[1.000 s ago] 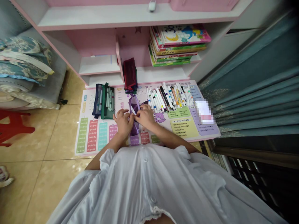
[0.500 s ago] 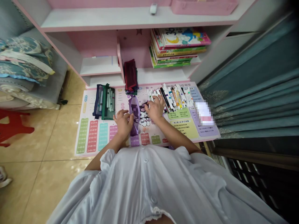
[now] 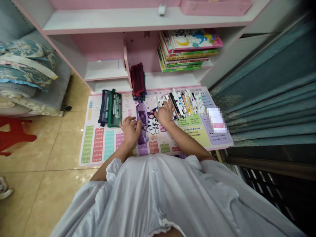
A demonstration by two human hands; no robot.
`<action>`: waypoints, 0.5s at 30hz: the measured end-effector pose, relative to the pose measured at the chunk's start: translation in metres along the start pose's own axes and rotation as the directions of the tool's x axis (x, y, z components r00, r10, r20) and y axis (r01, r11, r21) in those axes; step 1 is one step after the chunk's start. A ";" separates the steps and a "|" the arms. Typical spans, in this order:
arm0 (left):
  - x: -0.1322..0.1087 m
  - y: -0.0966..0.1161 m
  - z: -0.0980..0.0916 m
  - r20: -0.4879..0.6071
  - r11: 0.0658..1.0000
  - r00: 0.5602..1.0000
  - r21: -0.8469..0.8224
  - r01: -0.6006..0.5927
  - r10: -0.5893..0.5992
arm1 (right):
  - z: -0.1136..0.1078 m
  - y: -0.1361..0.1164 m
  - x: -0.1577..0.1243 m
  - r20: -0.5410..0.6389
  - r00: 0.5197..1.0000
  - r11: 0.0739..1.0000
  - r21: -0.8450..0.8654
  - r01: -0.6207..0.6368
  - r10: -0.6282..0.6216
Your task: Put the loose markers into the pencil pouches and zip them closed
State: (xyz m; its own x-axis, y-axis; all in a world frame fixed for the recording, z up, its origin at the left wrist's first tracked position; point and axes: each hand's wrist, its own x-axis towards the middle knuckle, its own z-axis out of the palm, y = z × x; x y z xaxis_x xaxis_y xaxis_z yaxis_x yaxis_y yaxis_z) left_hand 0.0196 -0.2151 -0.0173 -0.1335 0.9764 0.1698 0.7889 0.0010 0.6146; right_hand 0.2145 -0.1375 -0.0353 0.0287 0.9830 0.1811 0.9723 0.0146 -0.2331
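Observation:
A purple mesh pencil pouch (image 3: 142, 126) lies lengthwise on the printed desk mat, its mouth gaping. My left hand (image 3: 130, 129) is at the pouch's left edge, the thumb and fingers closed on its rim. To the right, my right hand (image 3: 165, 113) rests over the left end of a row of white-barrelled markers (image 3: 181, 102). Its fingers are spread and bent down onto the markers; the fingertips are partly hidden among them. Left of my left hand lie a green mesh pouch (image 3: 115, 108) and a dark blue one (image 3: 104, 108), both with markers inside.
Dark red pouches (image 3: 138, 79) are stacked at the mat's back edge, against the shelf. Books (image 3: 190, 49) are piled on the shelf behind the markers. A blurred-out phone-like rectangle (image 3: 216, 120) lies at the mat's right side. A red stool (image 3: 17, 133) stands on the floor at left.
My right hand has shifted slightly right, away from the pouch and onto the markers, uncovering more of the mat's cartoon figure. My left hand has stayed at the purple pouch.

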 end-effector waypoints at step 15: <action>-0.001 -0.003 0.002 -0.021 1.000 1.000 -0.019 -0.012 0.012 | -0.052 -0.040 -0.058 -0.078 0.991 0.932 0.340 0.125 -0.105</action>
State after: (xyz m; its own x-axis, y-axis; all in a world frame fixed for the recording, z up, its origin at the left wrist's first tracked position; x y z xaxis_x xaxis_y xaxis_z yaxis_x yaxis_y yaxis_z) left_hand 0.0183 -0.2156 -0.0208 -0.1364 0.9717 0.1928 0.7789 -0.0151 0.6270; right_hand 0.1865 -0.2051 0.0135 -0.0552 0.9588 0.2788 0.8312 0.1988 -0.5193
